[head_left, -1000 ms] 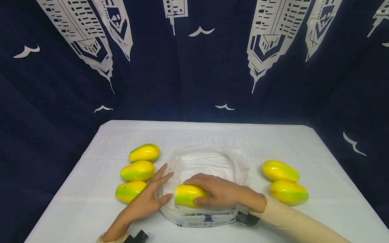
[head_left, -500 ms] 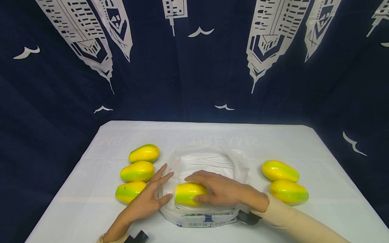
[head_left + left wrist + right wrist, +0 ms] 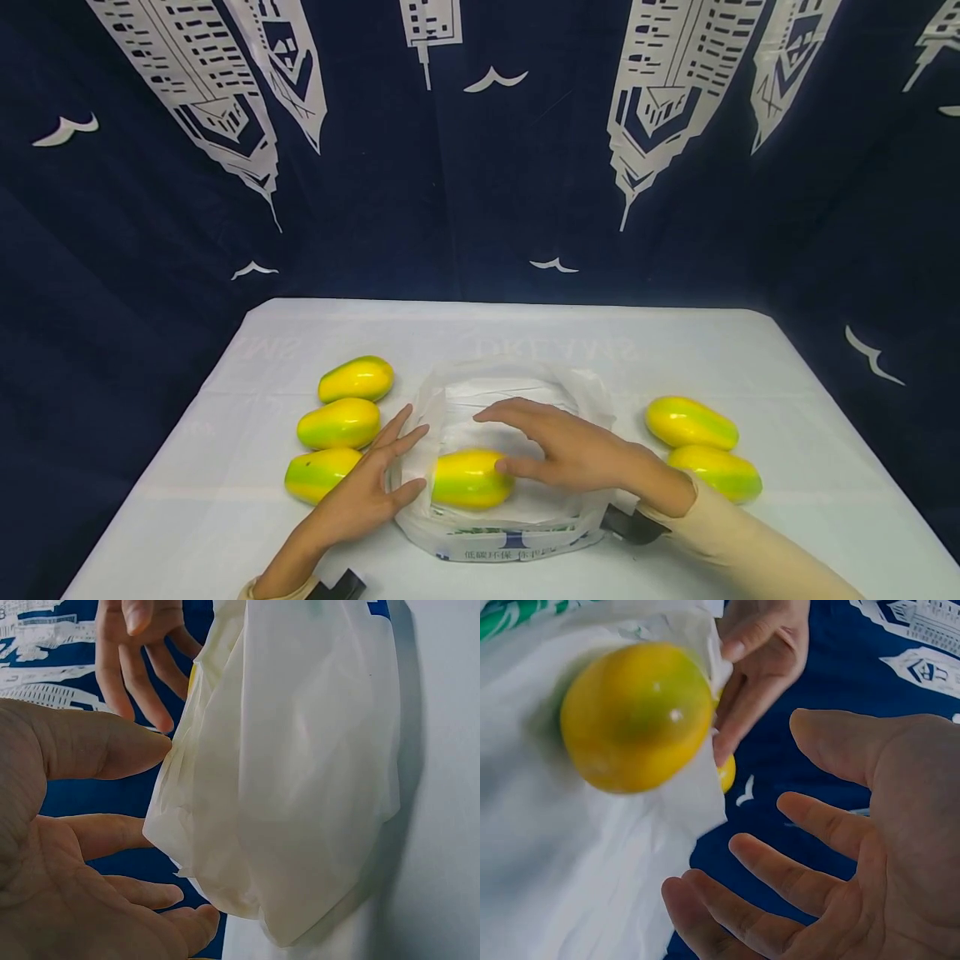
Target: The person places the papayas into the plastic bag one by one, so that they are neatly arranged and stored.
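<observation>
A yellow-green papaya (image 3: 468, 481) lies in the left part of an open white plastic bag (image 3: 517, 537), in the middle of the table. My right hand (image 3: 573, 446) hovers over the bag just right of that papaya, fingers spread and holding nothing; the right wrist view shows a gap between its fingers and the papaya (image 3: 637, 716). At the bag's left rim is my left hand (image 3: 367, 487), its fingers extended and its thumb tip against the plastic bag (image 3: 300, 780) in the left wrist view. The left hand partly covers the nearest papaya (image 3: 318, 473) of the left group.
Two more papayas, the middle one (image 3: 340, 422) and the far one (image 3: 357, 378), line up behind it on the left. On the right lie a far papaya (image 3: 692, 422) and a near one (image 3: 720, 472), partly behind my right forearm. A navy patterned cloth (image 3: 465, 183) hangs behind the white table (image 3: 187, 508).
My right hand has let go of the papaya in the bag and moved up and to the right, its fingers opening. The left hand and the other papayas have stayed put.
</observation>
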`<act>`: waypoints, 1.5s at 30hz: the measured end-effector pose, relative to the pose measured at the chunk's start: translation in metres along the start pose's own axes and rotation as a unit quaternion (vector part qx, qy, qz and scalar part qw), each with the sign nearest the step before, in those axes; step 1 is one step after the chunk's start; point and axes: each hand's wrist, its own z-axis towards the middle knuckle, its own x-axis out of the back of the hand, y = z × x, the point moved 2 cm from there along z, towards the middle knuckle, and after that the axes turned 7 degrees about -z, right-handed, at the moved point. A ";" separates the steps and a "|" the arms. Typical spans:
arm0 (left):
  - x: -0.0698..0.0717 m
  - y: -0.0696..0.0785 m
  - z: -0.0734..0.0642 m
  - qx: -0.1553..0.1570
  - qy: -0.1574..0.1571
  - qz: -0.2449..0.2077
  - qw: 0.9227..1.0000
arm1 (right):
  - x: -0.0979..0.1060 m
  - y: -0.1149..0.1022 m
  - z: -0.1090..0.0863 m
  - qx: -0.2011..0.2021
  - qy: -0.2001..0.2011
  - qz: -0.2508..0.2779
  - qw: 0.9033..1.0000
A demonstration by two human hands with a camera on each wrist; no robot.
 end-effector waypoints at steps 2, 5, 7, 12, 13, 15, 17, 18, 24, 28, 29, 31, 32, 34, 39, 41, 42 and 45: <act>0.000 0.000 0.000 0.001 0.001 -0.001 1.000 | 0.004 0.003 -0.003 0.004 0.009 0.000 1.000; -0.001 0.000 0.000 0.000 0.002 -0.003 1.000 | 0.009 0.008 -0.008 0.003 0.023 -0.001 1.000; -0.001 0.000 0.000 -0.001 0.001 -0.003 1.000 | 0.014 0.011 -0.014 0.003 0.036 -0.002 0.999; -0.001 0.000 0.000 -0.002 0.002 0.002 1.000 | 0.026 0.020 -0.029 -0.022 0.054 0.006 0.998; -0.001 0.000 0.000 -0.001 0.002 0.004 1.000 | 0.028 0.022 -0.031 -0.031 0.055 0.010 0.998; 0.000 0.000 0.000 -0.001 0.002 0.005 1.000 | 0.033 0.026 -0.037 -0.043 0.057 0.020 0.997; -0.001 0.000 0.000 0.000 0.003 0.006 1.000 | 0.037 0.031 -0.042 -0.046 0.062 0.025 0.997; -0.001 0.000 0.000 0.000 0.003 0.007 1.000 | 0.039 0.033 -0.044 -0.045 0.065 0.025 0.997; -0.001 0.000 0.000 0.000 0.002 0.006 1.000 | 0.047 0.047 -0.058 -0.044 0.090 0.020 0.995; -0.002 0.000 0.000 0.001 0.002 0.005 1.000 | 0.052 0.057 -0.067 -0.053 0.099 0.010 0.994; -0.002 0.000 0.000 0.001 0.002 0.006 1.000 | 0.053 0.059 -0.070 -0.056 0.100 0.008 0.993; -0.002 0.000 0.000 0.000 0.000 0.006 1.000 | 0.055 0.064 -0.075 -0.060 0.103 0.006 0.993; -0.002 0.000 0.000 0.000 0.000 0.007 1.000 | 0.056 0.067 -0.077 -0.062 0.105 0.005 0.993; -0.002 0.000 0.001 -0.001 -0.001 0.007 1.000 | 0.058 0.072 -0.083 -0.063 0.111 0.002 0.992; -0.002 0.000 0.000 -0.003 -0.002 0.008 1.000 | 0.065 0.084 -0.096 -0.074 0.119 -0.005 0.990; -0.002 0.000 0.000 -0.003 -0.002 0.008 1.000 | 0.067 0.089 -0.101 -0.086 0.118 -0.006 0.989; -0.002 0.000 0.000 -0.003 -0.001 0.008 1.000 | 0.068 0.091 -0.103 -0.092 0.119 -0.009 0.989; -0.002 0.000 0.000 -0.003 0.000 0.009 1.000 | 0.070 0.098 -0.108 -0.105 0.122 -0.012 0.987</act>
